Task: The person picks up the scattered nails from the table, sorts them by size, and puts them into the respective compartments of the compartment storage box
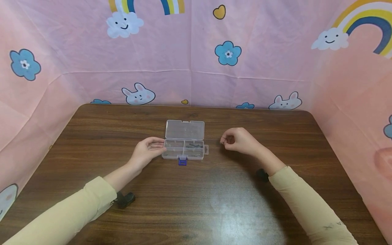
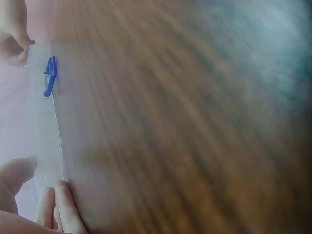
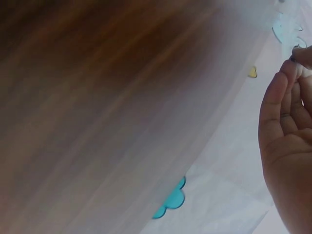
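A clear plastic compartment box point(image 1: 173, 158) lies on the table with its lid point(image 1: 185, 130) folded back. Its blue latch point(image 1: 182, 162) hangs at the front edge. Thin metal screws or nails point(image 1: 194, 146) lie in the back right compartment, and a few more in the front right one. My left hand point(image 1: 146, 151) grips the box's left end between thumb and fingers. To the right of the box, my right hand point(image 1: 241, 140) pinches a small dark metal piece point(image 3: 294, 54) between thumb and fingertips, too small to identify. Tiny bits in the left compartments are hard to make out.
The brown wooden table point(image 1: 171, 207) runs back to a pink patterned cloth point(image 1: 202, 88), which also hangs along both sides. Black wrist devices show under the left sleeve point(image 1: 96, 194) and right sleeve point(image 1: 294, 183).
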### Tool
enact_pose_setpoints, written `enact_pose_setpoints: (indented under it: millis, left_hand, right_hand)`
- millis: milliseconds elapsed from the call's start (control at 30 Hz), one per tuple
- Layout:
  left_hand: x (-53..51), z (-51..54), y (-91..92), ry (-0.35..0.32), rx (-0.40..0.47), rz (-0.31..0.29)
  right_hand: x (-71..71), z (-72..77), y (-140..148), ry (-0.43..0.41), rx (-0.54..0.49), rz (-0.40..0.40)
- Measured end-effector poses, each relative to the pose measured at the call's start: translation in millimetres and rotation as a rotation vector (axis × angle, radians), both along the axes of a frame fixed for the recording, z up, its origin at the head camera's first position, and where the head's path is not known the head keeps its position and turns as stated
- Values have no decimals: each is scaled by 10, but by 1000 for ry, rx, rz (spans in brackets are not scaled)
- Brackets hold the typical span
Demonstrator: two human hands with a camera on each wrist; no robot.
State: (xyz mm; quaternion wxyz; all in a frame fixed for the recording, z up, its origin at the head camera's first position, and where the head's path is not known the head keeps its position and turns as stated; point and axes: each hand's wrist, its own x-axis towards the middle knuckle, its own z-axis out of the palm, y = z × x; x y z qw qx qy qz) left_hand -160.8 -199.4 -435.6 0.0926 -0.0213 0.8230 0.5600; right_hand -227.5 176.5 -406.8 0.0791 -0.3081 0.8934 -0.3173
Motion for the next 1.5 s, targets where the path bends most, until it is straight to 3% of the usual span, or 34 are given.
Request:
enact_pose_setpoints:
  millis: [667, 1067, 1500]
  left_hand:
    - [-25, 4, -18, 1, -5, -4]
    - [-16, 8, -18, -1, 0, -6]
    - [5, -6, -9, 4, -1, -8]
  right_hand:
    - [28, 40, -579, -13, -114, 99]
    - [55, 25, -793, 0, -69, 186]
    - [85, 17, -889, 44, -29, 226]
